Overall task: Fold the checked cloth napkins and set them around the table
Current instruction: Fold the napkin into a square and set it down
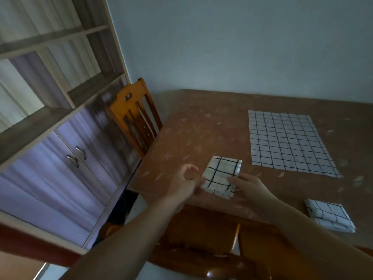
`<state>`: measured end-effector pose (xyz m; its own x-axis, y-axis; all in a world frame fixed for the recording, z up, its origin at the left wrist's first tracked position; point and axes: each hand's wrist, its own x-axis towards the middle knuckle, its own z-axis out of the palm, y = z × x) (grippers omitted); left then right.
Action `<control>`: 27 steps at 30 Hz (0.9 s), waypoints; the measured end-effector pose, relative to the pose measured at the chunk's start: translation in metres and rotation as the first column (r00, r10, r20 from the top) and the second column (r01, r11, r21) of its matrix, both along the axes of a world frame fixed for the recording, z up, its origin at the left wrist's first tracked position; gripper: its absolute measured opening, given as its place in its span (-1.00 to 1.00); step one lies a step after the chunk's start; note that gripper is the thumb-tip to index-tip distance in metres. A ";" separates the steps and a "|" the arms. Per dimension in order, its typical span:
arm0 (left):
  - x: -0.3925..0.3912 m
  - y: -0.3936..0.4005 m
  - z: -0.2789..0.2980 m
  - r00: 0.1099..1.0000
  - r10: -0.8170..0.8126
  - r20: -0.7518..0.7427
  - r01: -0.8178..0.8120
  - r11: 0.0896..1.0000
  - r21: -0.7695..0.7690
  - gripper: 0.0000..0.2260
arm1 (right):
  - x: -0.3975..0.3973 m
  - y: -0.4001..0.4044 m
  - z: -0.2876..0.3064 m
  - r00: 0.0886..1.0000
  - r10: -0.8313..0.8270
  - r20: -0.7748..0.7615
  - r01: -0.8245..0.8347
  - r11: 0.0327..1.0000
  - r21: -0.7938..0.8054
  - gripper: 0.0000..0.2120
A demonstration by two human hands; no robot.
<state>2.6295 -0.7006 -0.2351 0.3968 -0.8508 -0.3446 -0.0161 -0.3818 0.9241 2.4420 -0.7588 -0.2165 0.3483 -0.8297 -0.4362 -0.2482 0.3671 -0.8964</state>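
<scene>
1. Folded checked napkin (221,176): a small, thick square lying on the table (201,126) close to its near-left corner, at what looks like a place in front of the near chair (201,235). I judge its folding finished and its placing in progress.
2. The right hand (249,186) rests on the napkin's near-right edge, fingers fairly straight and flat on the cloth, pressing rather than gripping it.
3. The left hand (186,182) sits at the napkin's left edge with fingers loosely curled; it touches or nearly touches the near-left corner, but blur makes it impossible to tell whether it pinches the cloth.
4. A second folded napkin (330,217) lies well apart to the right, near the table's near edge. That one looks already set down.
5. An unfolded checked napkin (288,141) lies spread flat farther back, right of centre. It remains to be folded and placed.
6. So, by my reckoning: one set, one being set, at least one untouched. Any others are out of view.
7. A wooden chair (134,116) stands at the table's left side, before a cabinet (66,158) with two handled doors.
</scene>
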 end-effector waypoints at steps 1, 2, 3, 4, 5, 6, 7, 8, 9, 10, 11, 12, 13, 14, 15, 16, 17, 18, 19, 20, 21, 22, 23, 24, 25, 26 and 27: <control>0.005 -0.008 -0.007 0.999 0.017 0.051 -0.018 1.000 0.008 -0.79 | 0.005 -0.009 -0.009 1.000 0.020 -0.016 -0.020 1.000 0.021 -0.84; 0.010 -0.016 -0.014 0.997 0.024 0.071 -0.026 0.999 0.025 -0.82 | 0.011 -0.018 -0.019 0.999 0.028 -0.032 -0.027 0.999 0.037 -0.83; 0.015 -0.023 -0.023 0.998 0.007 0.060 -0.010 0.999 0.047 -0.86 | 0.018 -0.028 -0.030 0.998 0.024 -0.054 -0.021 0.998 0.052 -0.81; 0.020 -0.030 -0.031 0.999 -0.031 0.027 0.028 0.996 0.080 -0.89 | 0.024 -0.036 -0.042 0.997 0.016 -0.080 -0.011 0.998 0.063 -0.78; 0.024 -0.035 -0.041 0.997 -0.074 -0.008 0.074 0.990 0.121 -0.90 | 0.030 -0.043 -0.055 0.993 0.010 -0.116 -0.002 0.998 0.068 -0.75; 0.028 -0.038 -0.049 0.992 -0.121 -0.030 0.124 0.980 0.157 -0.89 | 0.036 -0.048 -0.069 0.989 0.001 -0.149 0.010 0.998 0.070 -0.71; 0.032 -0.042 -0.059 0.986 -0.167 -0.020 0.167 0.967 0.191 -0.86 | 0.042 -0.052 -0.082 0.983 -0.015 -0.183 0.030 0.996 0.078 -0.68; 0.036 -0.044 -0.070 0.979 -0.206 0.015 0.197 0.954 0.228 -0.83 | 0.046 -0.053 -0.096 0.977 -0.024 -0.210 0.044 0.995 0.091 -0.66; 0.039 -0.046 -0.082 0.968 -0.243 0.061 0.218 0.939 0.267 -0.80 | 0.050 -0.053 -0.108 0.969 -0.026 -0.247 0.052 0.994 0.100 -0.66; 0.041 -0.046 -0.092 0.955 -0.279 0.102 0.238 0.923 0.301 -0.78 | 0.053 -0.052 -0.119 0.959 -0.027 -0.283 0.056 0.994 0.097 -0.67; 0.043 -0.046 -0.102 0.939 -0.316 0.135 0.259 0.910 0.324 -0.76 | 0.055 -0.049 -0.128 0.949 -0.020 -0.313 0.053 0.994 0.096 -0.67; 0.045 -0.046 -0.109 0.919 -0.354 0.171 0.283 0.898 0.338 -0.74 | 0.058 -0.046 -0.137 0.943 -0.019 -0.333 0.056 0.993 0.100 -0.67; 0.048 -0.046 -0.117 0.896 -0.388 0.214 0.303 0.889 0.343 -0.72 | 0.060 -0.044 -0.144 0.937 -0.027 -0.347 0.068 0.992 0.105 -0.66; 0.051 -0.046 -0.122 0.872 -0.417 0.255 0.321 0.882 0.345 -0.70 | 0.062 -0.040 -0.148 0.932 -0.042 -0.361 0.085 0.991 0.106 -0.66; 0.054 -0.046 -0.125 0.855 -0.436 0.282 0.334 0.877 0.344 -0.68 | 0.065 -0.038 -0.153 0.921 -0.054 -0.385 0.099 0.990 0.098 -0.66; 0.056 -0.045 -0.127 0.843 -0.449 0.297 0.346 0.875 0.340 -0.68 | 0.067 -0.037 -0.155 0.907 -0.056 -0.417 0.097 0.992 0.078 -0.67; 0.059 -0.044 -0.129 0.832 -0.463 0.307 0.358 0.869 0.341 -0.67 | 0.069 -0.035 -0.157 0.895 -0.052 -0.444 0.088 0.994 0.061 -0.68; 0.061 -0.042 -0.130 0.820 -0.477 0.318 0.369 0.864 0.343 -0.67 | 0.072 -0.034 -0.157 0.884 -0.048 -0.464 0.077 0.996 0.044 -0.68; 0.064 -0.040 -0.130 0.808 -0.488 0.331 0.375 0.859 0.349 -0.68 | 0.074 -0.033 -0.156 0.877 -0.043 -0.479 0.065 0.997 0.029 -0.68; 0.068 -0.038 -0.128 0.797 -0.494 0.347 0.378 0.857 0.350 -0.70 | 0.076 -0.031 -0.153 0.870 -0.036 -0.492 0.049 0.999 0.015 -0.68; 0.071 -0.037 -0.125 0.787 -0.497 0.365 0.380 0.857 0.348 -0.71 | 0.076 -0.028 -0.149 0.862 -0.029 -0.506 0.033 0.999 -0.001 -0.67; 0.075 -0.037 -0.121 0.776 -0.500 0.384 0.383 0.858 0.342 -0.72 | 0.076 -0.025 -0.144 0.850 -0.022 -0.527 0.013 1.000 -0.020 -0.65; 0.078 -0.038 -0.116 0.766 -0.500 0.403 0.384 0.860 0.336 -0.72 | 0.075 -0.023 -0.138 0.836 -0.017 -0.549 -0.005 0.999 -0.038 -0.63; 0.081 -0.040 -0.108 0.755 -0.501 0.424 0.388 0.862 0.328 -0.71 | 0.073 -0.021 -0.131 0.822 -0.021 -0.569 -0.018 0.998 -0.062 -0.61; 0.083 -0.043 -0.098 0.741 -0.500 0.448 0.393 0.864 0.315 -0.71 | 0.070 -0.019 -0.123 0.811 -0.028 -0.584 -0.027 0.996 -0.086 -0.60; 0.083 -0.045 -0.089 0.731 -0.496 0.469 0.396 0.868 0.299 -0.71 | 0.066 -0.018 -0.114 0.804 -0.036 -0.594 -0.035 0.994 -0.107 -0.59; 0.082 -0.048 -0.079 0.723 -0.488 0.488 0.398 0.873 0.283 -0.72 | 0.061 -0.018 -0.105 0.800 -0.047 -0.599 -0.038 0.991 -0.128 -0.59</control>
<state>2.7115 -0.7489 -0.3136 0.1428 -0.9326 -0.3316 -0.6851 -0.3349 0.6469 2.5034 -0.7770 -0.3212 0.0484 -0.8932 -0.4471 -0.7496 0.2634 -0.6073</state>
